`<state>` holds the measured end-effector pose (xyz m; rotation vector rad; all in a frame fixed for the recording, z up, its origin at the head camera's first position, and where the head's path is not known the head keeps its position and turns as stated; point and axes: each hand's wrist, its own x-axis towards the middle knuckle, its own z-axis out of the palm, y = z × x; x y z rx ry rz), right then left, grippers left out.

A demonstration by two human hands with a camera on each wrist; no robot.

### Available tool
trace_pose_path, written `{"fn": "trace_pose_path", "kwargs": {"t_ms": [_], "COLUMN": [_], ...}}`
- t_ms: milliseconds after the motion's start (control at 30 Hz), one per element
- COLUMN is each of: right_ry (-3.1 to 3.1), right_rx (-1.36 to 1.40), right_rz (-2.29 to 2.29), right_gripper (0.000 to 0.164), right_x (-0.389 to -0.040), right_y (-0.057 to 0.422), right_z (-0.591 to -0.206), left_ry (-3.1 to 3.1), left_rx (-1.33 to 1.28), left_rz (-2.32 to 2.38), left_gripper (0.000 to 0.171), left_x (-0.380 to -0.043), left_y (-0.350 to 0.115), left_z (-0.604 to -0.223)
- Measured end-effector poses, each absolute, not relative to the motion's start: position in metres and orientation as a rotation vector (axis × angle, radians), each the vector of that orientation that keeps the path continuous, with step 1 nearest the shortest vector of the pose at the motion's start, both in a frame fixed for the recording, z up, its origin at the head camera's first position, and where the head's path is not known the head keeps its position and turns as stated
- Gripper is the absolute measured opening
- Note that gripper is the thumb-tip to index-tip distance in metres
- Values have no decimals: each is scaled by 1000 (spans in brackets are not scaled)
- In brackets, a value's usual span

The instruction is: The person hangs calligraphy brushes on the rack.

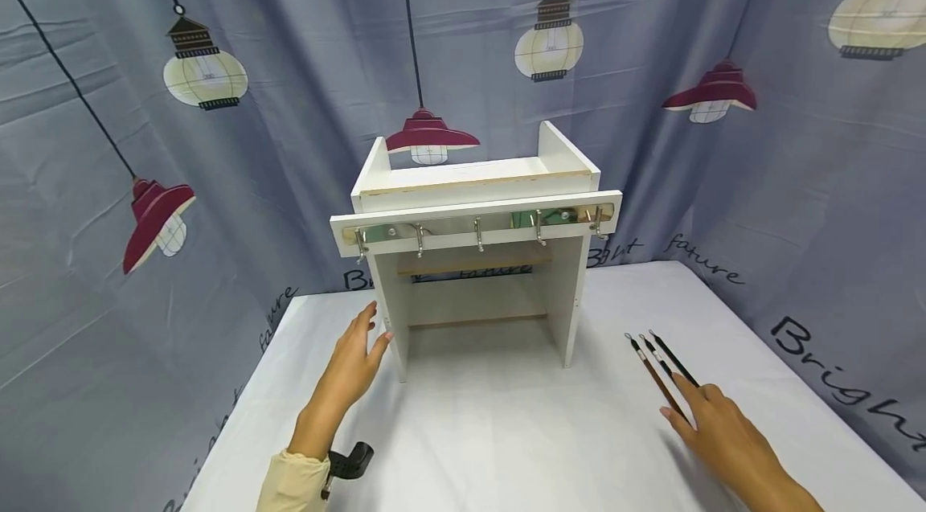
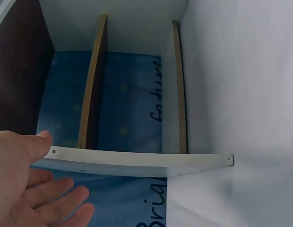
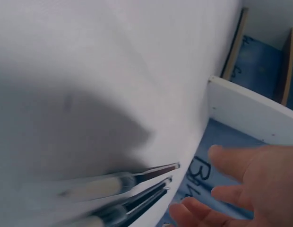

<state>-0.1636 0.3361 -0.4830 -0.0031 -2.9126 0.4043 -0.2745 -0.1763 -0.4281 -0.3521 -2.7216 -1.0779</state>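
My left hand (image 1: 352, 363) hovers beside the left panel of a white wooden shelf (image 1: 575, 287), thumb apart from the loosely bent fingers. In the left wrist view its thumb overlaps the edge of the panel (image 2: 137, 158); whether they touch I cannot tell. Over at the right, my right hand (image 1: 727, 436) is above three calligraphy brushes (image 1: 676, 359) lying on the table with their hanging loops pointing away from me. The right wrist view shows the thumb and fingers spread, holding nothing, while pale bristles (image 3: 97, 187) lie to their left.
Across the shelf's front runs a rail (image 1: 448, 213) with several metal hooks (image 1: 478, 235). White cloth covers the table (image 1: 470, 440). Behind and at both sides hangs a grey-blue curtain (image 1: 311, 78) printed with lamps. A black device (image 1: 350, 461) sits on my left wrist.
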Motion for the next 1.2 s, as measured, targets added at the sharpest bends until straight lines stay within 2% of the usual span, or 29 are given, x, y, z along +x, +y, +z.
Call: {"fn": "trace_pose_path", "kwargs": {"t_ms": [500, 900, 1200], "right_ry": [-3002, -2901, -2912], "right_rx": [-10, 69, 70], "right_rz": [370, 271, 265], "right_gripper": [53, 47, 43], "right_x": [-169, -167, -171], "right_y": [346, 343, 347], "right_z": [-515, -521, -528], "left_ry": [-2682, -2611, -2609], "left_rx": [-384, -430, -430], "left_rz": [-1145, -1084, -1094], "left_gripper": [53, 42, 41], "left_x": [-292, -299, -298], "left_y": [-179, -175, -174], "left_z": [-438, -441, -441]}}
